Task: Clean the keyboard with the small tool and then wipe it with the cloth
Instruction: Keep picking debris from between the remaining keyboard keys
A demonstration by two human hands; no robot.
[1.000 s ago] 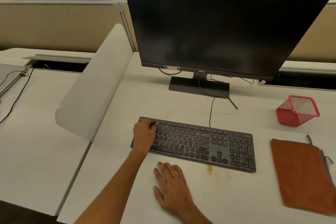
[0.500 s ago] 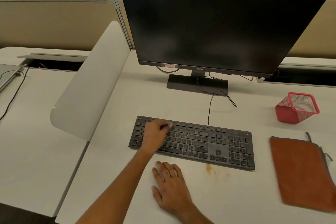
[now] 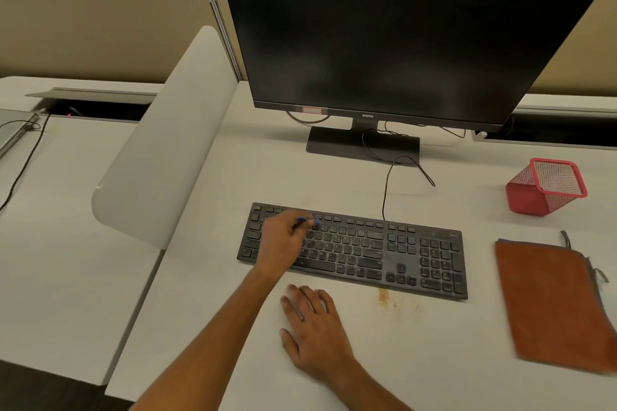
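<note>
A black keyboard (image 3: 384, 253) lies on the white desk (image 3: 334, 177) in front of the monitor. My left hand (image 3: 278, 243) is over the keyboard's left part and pinches a small dark tool with a blue end (image 3: 305, 220), whose tip points right at the upper key rows. My right hand (image 3: 312, 327) rests flat on the desk just in front of the keyboard, fingers straight. An orange-brown cloth (image 3: 554, 304) lies flat on the desk to the right of the keyboard.
A large dark monitor (image 3: 400, 27) stands behind the keyboard, its cable trailing to the keyboard. A red mesh pen holder (image 3: 547, 187) lies tipped at the right. A curved white divider (image 3: 160, 150) borders the desk's left. Brownish crumbs (image 3: 384, 297) lie in front of the keyboard.
My left hand has slid rightward along the top key rows with the tool. My right hand stays flat on the desk.
</note>
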